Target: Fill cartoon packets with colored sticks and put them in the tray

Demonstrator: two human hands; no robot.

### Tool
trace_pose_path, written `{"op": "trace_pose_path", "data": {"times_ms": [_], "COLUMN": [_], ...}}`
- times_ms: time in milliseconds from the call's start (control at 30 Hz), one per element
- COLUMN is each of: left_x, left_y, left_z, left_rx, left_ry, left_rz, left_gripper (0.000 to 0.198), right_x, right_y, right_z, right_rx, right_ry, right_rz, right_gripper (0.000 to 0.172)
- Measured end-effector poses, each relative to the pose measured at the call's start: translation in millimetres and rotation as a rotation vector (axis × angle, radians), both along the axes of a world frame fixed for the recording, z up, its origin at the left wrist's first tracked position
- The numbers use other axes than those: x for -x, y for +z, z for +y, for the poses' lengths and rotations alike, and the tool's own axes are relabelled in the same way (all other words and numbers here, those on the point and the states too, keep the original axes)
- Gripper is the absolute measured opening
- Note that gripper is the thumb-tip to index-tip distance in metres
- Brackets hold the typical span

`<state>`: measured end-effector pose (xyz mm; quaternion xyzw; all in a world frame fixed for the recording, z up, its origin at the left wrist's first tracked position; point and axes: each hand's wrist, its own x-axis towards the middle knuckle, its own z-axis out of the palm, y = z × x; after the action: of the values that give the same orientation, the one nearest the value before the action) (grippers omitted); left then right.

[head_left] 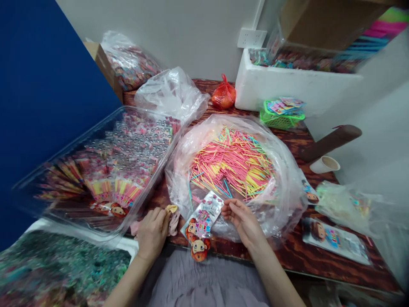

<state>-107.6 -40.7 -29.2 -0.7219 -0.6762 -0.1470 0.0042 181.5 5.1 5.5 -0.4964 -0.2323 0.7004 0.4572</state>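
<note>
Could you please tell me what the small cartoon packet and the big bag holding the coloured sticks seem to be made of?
Cartoon packet: thin glossy plastic film, apparently; its clear part glints and shows through. Big bag: soft clear plastic, crinkled with white highlights. Coloured sticks: probably plastic or paper; too small to tell.

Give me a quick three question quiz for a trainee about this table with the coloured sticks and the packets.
1. True or false: the green basket stands left of the coloured sticks.
2. The coloured sticks lie in: A a clear plastic bag; B a metal bowl; C a wooden box.
3. Which hand pinches the cartoon packet at its upper end?
Key: 1 false; 2 A; 3 the right hand.
</note>
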Motion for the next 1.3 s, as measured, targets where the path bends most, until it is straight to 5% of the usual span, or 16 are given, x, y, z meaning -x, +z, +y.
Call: {"op": "trace_pose_path", "data": {"times_ms": [100, 233, 433, 633, 767, 933, 1067, 1300], "left_x": [-5.1, -48.8, -100.8, -87.8, -82.1, -67.3, -60.8, -58.7], "left_y": [14.7, 35.4, 27.2, 29.8, 30.9, 27.2, 28.2, 34.6], "left_z": [1.3, 3.9, 18.2, 27.8, 31.2, 38.3, 42.9, 45.8], "left_rx": [-0.043, -0.081, 0.085, 0.077, 0.11, 0.244, 0.297, 0.355], "left_ry": [0.03, 0.064, 0.059, -0.046, -0.1, -0.191, -0.183, -0.165], "left_rz": [-0.032, -0.117, -0.322, -0.691, -0.807, -0.839, -0.812, -0.881], "left_gripper": [0.029, 0.031, 0.02, 0.017, 0.015, 0.02, 0.029, 0.017], "right_x": [1.6, 11.6, 14.2, 12.7, 29.8, 51.6, 67.9, 90.1], "right_y": [-2.3, 0.5, 2.8, -5.6, -5.0, -8.4, -9.8, -3.2], "right_z": [3.2, 10.5, 14.8, 41.6, 79.9, 107.8, 112.2, 120.3], "right_rx": [-0.074, -0.136, -0.157, -0.318, -0.585, -0.688, -0.743, -0.753], "right_ry": [-0.029, -0.039, 0.01, 0.03, 0.241, 0.417, 0.473, 0.558], "right_rz": [-0.119, -0.188, -0.173, -0.454, -1.053, -1.63, -1.829, -1.955], "right_gripper": [0.031, 0.034, 0.034, 0.019, 0.019, 0.016, 0.013, 0.02]}}
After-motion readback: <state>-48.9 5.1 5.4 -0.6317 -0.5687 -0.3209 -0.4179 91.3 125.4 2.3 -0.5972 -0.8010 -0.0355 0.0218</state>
